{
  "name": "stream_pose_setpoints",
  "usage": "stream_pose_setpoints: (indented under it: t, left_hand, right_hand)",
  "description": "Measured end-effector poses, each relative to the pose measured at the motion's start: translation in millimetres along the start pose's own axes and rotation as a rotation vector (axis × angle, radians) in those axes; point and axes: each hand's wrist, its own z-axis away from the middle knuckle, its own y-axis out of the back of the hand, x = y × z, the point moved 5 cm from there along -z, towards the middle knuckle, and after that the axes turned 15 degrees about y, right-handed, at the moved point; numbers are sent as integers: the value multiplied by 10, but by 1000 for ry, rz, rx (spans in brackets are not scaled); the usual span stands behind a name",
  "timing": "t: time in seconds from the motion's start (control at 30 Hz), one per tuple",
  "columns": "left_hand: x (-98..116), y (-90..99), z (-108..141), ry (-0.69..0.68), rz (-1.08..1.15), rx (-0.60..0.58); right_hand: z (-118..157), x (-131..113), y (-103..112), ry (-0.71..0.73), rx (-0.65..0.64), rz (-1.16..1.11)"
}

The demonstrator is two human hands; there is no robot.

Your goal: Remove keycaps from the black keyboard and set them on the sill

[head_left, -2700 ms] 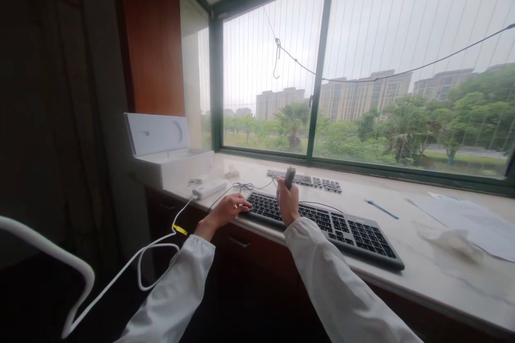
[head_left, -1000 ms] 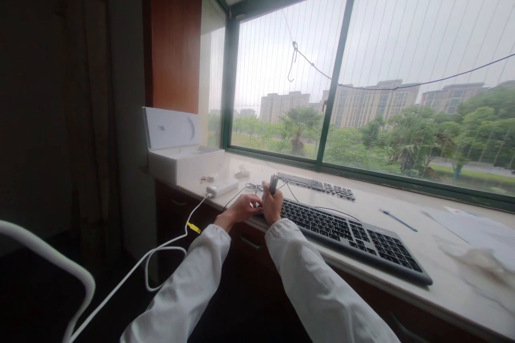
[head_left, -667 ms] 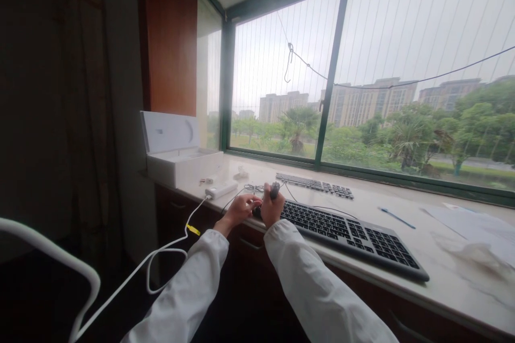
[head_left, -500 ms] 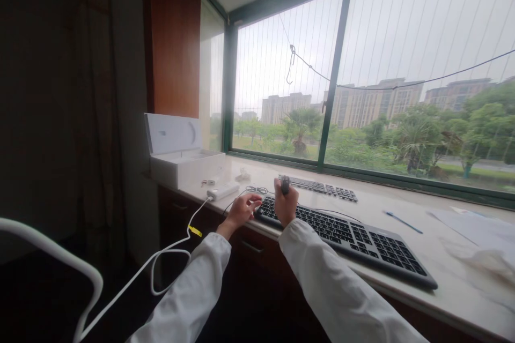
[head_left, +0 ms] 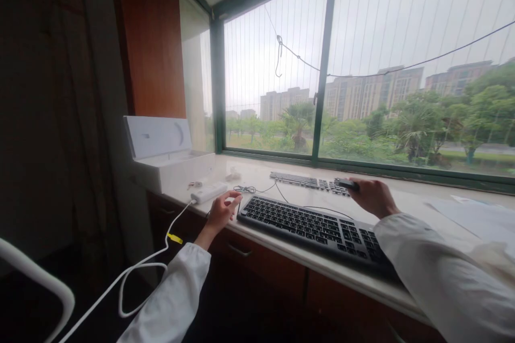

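A black full-size keyboard (head_left: 298,225) lies along the front of the white sill, its right end hidden behind my right sleeve. My right hand (head_left: 372,196) is closed around a short black oblong object (head_left: 346,184) whose kind I cannot make out. It points left, over the right end of the flat rows of dark keys (head_left: 306,180) near the window. At the keyboard's left end is my left hand (head_left: 222,211), its fingers loosely curved and thumb apart, with nothing visible held. Behind the keyboard runs a thin black cable (head_left: 245,189), partly coiled.
A white adapter block (head_left: 209,192) with a white cord sits left of the keyboard, near an opened white box (head_left: 177,166). Papers (head_left: 462,220) lie at the right. Drawers are under the sill edge, and a window (head_left: 273,75) stands behind.
My right hand has moved right from above the keyboard's left part toward the rear rows of keys, tilting the black object from upright to sideways. My left hand stays by the keyboard's left end. The view has shifted.
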Motion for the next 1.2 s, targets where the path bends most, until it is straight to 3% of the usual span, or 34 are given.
stream_pose_setpoints:
  t: [0.1, 0.17, 0.27, 0.33, 0.43, 0.53, 0.63, 0.77, 0.9, 1.07, 1.2]
  left_hand:
    - [-45, 40, 3, 20, 98, 23]
    - [-37, 57, 7, 17, 148, 46]
    - [123, 5, -1, -21, 187, 76]
    - [366, -94, -23, -105, 230, 98]
    - [848, -411, -131, -232, 182, 38]
    - [1259, -818, -397, -320, -44, 9]
    - [1409, -1168, -837, -363, -315, -12]
    - [1175, -1405, -1512, -291, -701, -99]
    - [763, -1415, -2007, -111, -925, -165]
    - [402, -1487, -2307, -16, -991, -218]
    - [246, -1598, -2456, 5, -1025, -250]
  right_hand:
    - [300, 448, -217, -179, -169, 34]
    - [425, 607, -253, -280, -234, 10]
    - [475, 678, -210, -394, -252, -32]
    - [451, 641, -202, -391, -269, -61]
    - [430, 567, -229, -360, -287, -89]
    - [444, 523, -258, -333, -291, -104]
    - [463, 520, -254, -341, -280, -105]
    - [454, 505, -256, -327, -284, -97]
    - [429, 462, -287, -301, -301, -87]
    - [423, 439, -298, -311, -311, -85]
    - [428, 437, -288, -311, -299, -75]
